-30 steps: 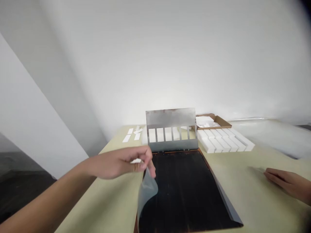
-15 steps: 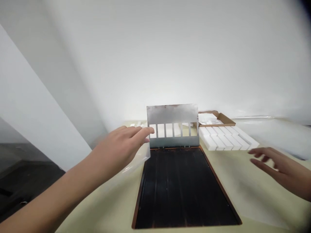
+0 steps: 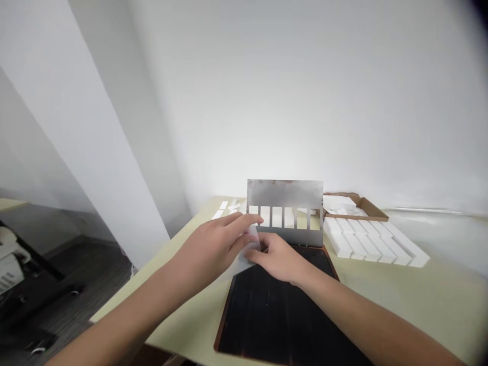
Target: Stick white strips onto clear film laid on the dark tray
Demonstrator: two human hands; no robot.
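Observation:
My left hand (image 3: 217,241) reaches over the left side of a hinged board, with its fingers closed on a thin translucent plastic sheet (image 3: 247,260). Beside it, my right hand (image 3: 276,256) pinches the same sheet near its corner, and the fingertips of both hands almost meet. Below them lies the board's flat black panel (image 3: 267,315) with an orange-brown edge. Its metal flap (image 3: 285,190), with a row of rectangular cutouts, stands upright at the far end. Part of the sheet is hidden behind my left hand.
White foam blocks (image 3: 375,241) lie in rows right of the flap. Behind them, a shallow cardboard box (image 3: 371,208) holds white pieces. Small white cards (image 3: 223,205) lie at the back left of the pale yellow table (image 3: 183,312). A wall rises behind.
My right hand has come from the table's right side to the sheet beside my left hand. The view has shifted left, showing more floor and the table's left edge.

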